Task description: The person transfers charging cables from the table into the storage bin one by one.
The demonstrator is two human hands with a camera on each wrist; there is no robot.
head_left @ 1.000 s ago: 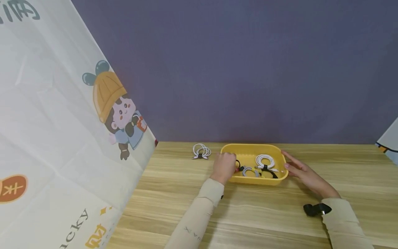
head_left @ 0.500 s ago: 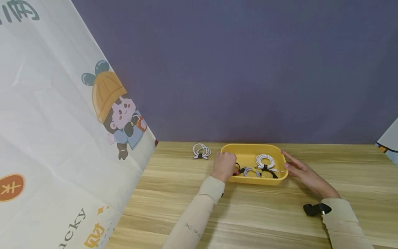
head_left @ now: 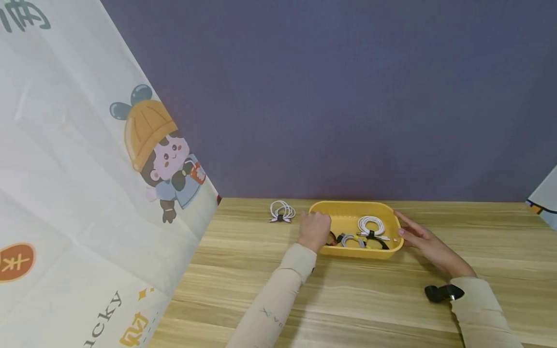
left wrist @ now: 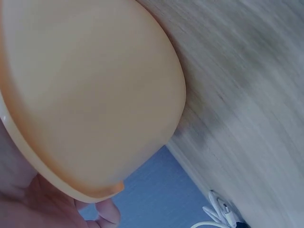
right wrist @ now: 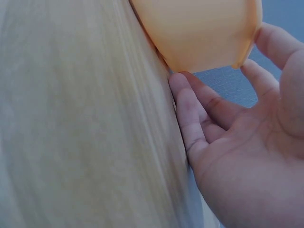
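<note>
A yellow plastic basket (head_left: 348, 253) stands on the table with several coiled cables in it. My left hand (head_left: 314, 232) reaches over its left end; the fingertips are hidden in the head view, and what they touch inside cannot be seen. Beside that hand lies a black cable (head_left: 331, 238) with a bit of red. A grey cable (head_left: 352, 240) and a white cable (head_left: 371, 226) with a black tie lie farther right in the basket. My right hand (head_left: 428, 244) touches the basket's right end, fingers extended, as the right wrist view also shows (right wrist: 251, 137).
Left of the basket, a white cable bundle (head_left: 282, 212) with a black tie lies on the wooden table (head_left: 357, 299). A dark blue panel (head_left: 348, 96) rises behind, and a printed white sheet (head_left: 78, 145) hangs at the left.
The black cable beside my left hand sits lower in the basket, and the grey cable has shifted slightly right. My left hand moved very little; the right hand has stayed in place.
</note>
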